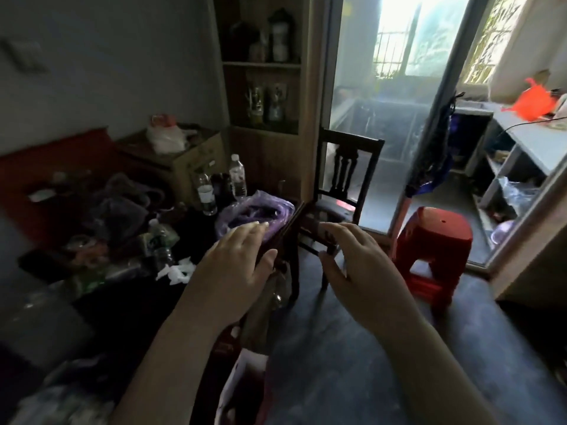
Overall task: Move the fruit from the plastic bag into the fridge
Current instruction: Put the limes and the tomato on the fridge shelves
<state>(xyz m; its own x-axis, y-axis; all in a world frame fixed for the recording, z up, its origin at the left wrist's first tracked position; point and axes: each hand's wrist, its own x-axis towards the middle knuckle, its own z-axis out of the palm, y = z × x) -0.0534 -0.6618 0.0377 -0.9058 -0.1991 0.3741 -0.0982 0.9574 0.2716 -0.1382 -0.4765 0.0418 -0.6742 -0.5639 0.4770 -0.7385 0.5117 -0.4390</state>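
Observation:
A purple plastic bag [257, 211] sits at the near right corner of a cluttered dark table [294, 219], its mouth open with dark contents inside. My left hand [236, 262] hovers just in front of the bag, fingers spread, fingertips at its near edge, holding nothing. My right hand [359, 265] is held out to the right of the table corner, fingers apart and empty. No fridge is in view.
Two water bottles [237, 176] and a cardboard box [181, 161] stand behind the bag. A dark wooden chair [346, 179] and a red plastic stool [435, 250] stand to the right, before a glass door. A shelf unit [264, 65] rises behind.

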